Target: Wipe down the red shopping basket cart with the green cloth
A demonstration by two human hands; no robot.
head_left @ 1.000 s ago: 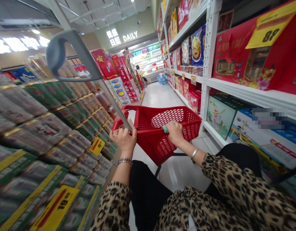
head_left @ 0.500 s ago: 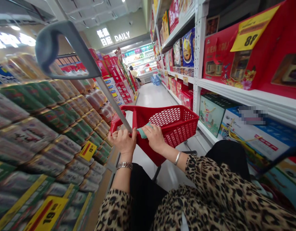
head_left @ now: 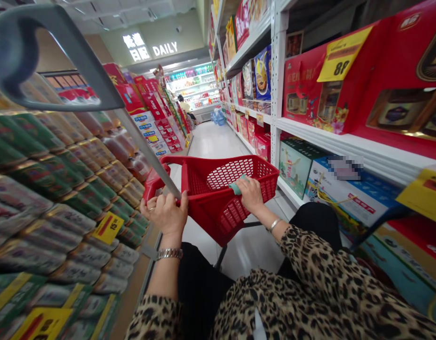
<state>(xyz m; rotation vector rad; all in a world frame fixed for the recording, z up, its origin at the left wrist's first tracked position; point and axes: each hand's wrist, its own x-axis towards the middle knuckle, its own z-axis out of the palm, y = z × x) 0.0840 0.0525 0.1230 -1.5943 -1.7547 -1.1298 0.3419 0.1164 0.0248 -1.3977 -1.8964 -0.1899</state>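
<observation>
1. We've got the left hand (head_left: pixel 164 213) closed round the grey pole (head_left: pixel 143 151) of a red plastic rolling basket (head_left: pixel 239 163). Grip clamped, fingers wrapped on the pole just above the basket's near corner. Ring on a finger, metal watch on the wrist.
2. Right hand (head_left: pixel 249 194) sits on the basket's inner rim, grip clamped on a small teal item (head_left: pixel 237 185). We can't tell what the item is, maybe a cloth. Metal bangle on the wrist.
3. Basket is upright on its wheeled frame, out in front of the person's knees and mid-aisle. Pole tilts up and left to a grey loop handle (head_left: pixel 27 56), well above both hands.
4. Left side: stacked green-and-silver cans (head_left: pixel 51 222) with a yellow price tag (head_left: pixel 108 227), near the pole.
5. Right side: white metal shelving (head_left: pixel 278 94) with red gift boxes (head_left: pixel 317 85), near the basket.
6. Also in view: leopard-print sleeves (head_left: pixel 310 278), black trousers (head_left: pixel 204 288), white tiled floor (head_left: pixel 218 141). Another person (head_left: pixel 184 106) stands far down the aisle, under a lit DAILY sign (head_left: pixel 164 48).
</observation>
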